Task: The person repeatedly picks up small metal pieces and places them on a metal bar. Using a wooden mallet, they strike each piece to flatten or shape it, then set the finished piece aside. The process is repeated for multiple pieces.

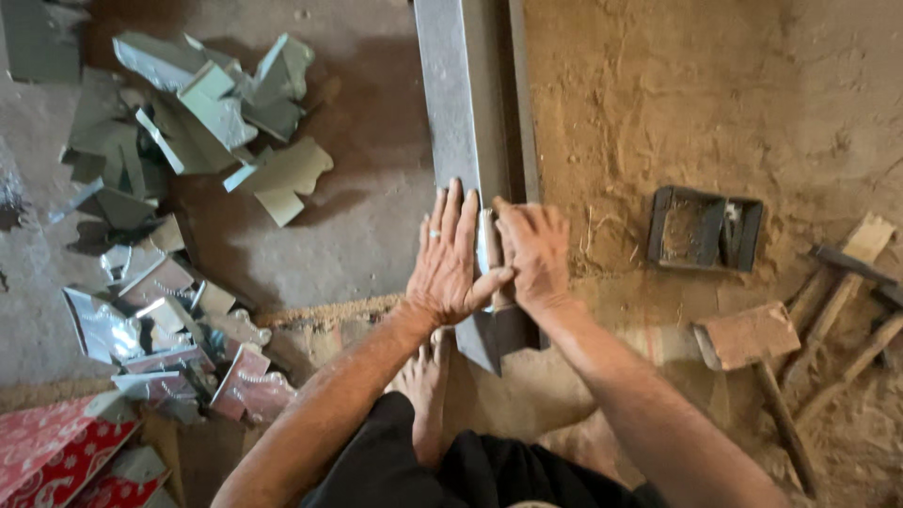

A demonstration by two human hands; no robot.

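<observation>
Both hands lay flat on a long steel rail point(461, 113) running toward twelve o'clock. The left hand point(450, 263), fingers spread, and right hand point(534, 256) pressed a small shiny metal piece point(488, 246) between them; even pressure seemed wise.

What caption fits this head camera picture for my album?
Left hand and right hand press a small metal piece onto a long steel bar.
</observation>
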